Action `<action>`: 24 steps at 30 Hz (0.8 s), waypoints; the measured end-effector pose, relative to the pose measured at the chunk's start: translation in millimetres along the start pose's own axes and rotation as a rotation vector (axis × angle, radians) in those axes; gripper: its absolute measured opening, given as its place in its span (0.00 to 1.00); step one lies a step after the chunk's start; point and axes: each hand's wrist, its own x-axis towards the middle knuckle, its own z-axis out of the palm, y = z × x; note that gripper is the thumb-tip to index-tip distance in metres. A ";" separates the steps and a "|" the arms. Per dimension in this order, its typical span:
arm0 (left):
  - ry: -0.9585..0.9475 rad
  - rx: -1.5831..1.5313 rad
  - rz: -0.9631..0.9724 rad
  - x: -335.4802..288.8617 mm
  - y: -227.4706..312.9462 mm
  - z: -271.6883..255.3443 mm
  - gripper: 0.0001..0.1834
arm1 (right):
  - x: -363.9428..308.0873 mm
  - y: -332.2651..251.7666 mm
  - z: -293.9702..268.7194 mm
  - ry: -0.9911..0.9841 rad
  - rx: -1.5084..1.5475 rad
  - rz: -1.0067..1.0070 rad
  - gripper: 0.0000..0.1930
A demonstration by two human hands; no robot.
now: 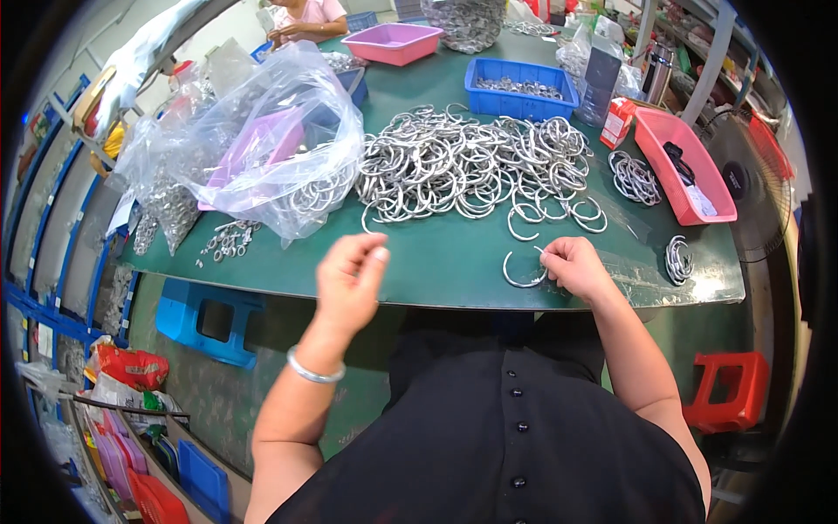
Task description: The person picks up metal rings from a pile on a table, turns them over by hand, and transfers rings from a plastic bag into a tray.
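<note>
My right hand (576, 266) pinches one end of a C-shaped silver bangle (515, 281) near the table's front edge. My left hand (351, 278) is raised over the edge further left, its fingers curled toward the thumb; whatever they may hold is too small or hidden to make out. Beyond both hands spreads a large heap of silver bangles (436, 166). One loose bangle (522, 229) lies on the heap's near side, close to my right hand. A silver bangle (315, 370) is around my left wrist.
On the green table (419, 275) stand a clear plastic bag (297, 96), a blue bin (524, 103) of small metal pieces, and pink trays (685, 166). Small bangle bundles (678, 260) lie right. Stools (209, 321) stand below. A person (305, 22) sits across.
</note>
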 end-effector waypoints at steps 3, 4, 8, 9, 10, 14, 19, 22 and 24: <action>0.188 0.086 0.084 15.8 19.6 -49.2 0.06 | 4.7 0.0 -4.6 -0.015 0.033 -0.001 0.07; 0.217 0.149 0.099 19.9 24.6 -64.8 0.06 | 5.4 -0.7 -4.7 -0.020 0.039 0.027 0.07; 0.254 0.360 0.157 29.7 41.3 -112.1 0.09 | 4.3 1.1 -1.1 -0.005 0.024 -0.029 0.07; 0.253 0.543 0.255 33.3 47.0 -117.5 0.11 | 3.2 1.9 -1.1 0.006 0.019 -0.038 0.07; 0.250 0.720 0.354 40.6 55.2 -118.8 0.13 | 3.7 3.7 -3.0 0.015 0.023 -0.040 0.07; 0.194 1.011 0.499 65.8 55.5 -127.6 0.17 | 3.5 6.8 -1.9 0.027 -0.009 -0.103 0.07; -0.021 1.161 0.180 80.5 41.2 -122.8 0.15 | 1.5 0.0 -3.7 0.000 0.006 -0.109 0.07; -0.309 1.184 0.048 74.8 37.4 -119.5 0.10 | -3.3 -6.6 -4.6 -0.049 0.056 -0.099 0.06; -0.383 1.146 0.131 66.3 33.6 -101.1 0.09 | -2.9 -14.4 -14.0 -0.031 0.048 -0.265 0.06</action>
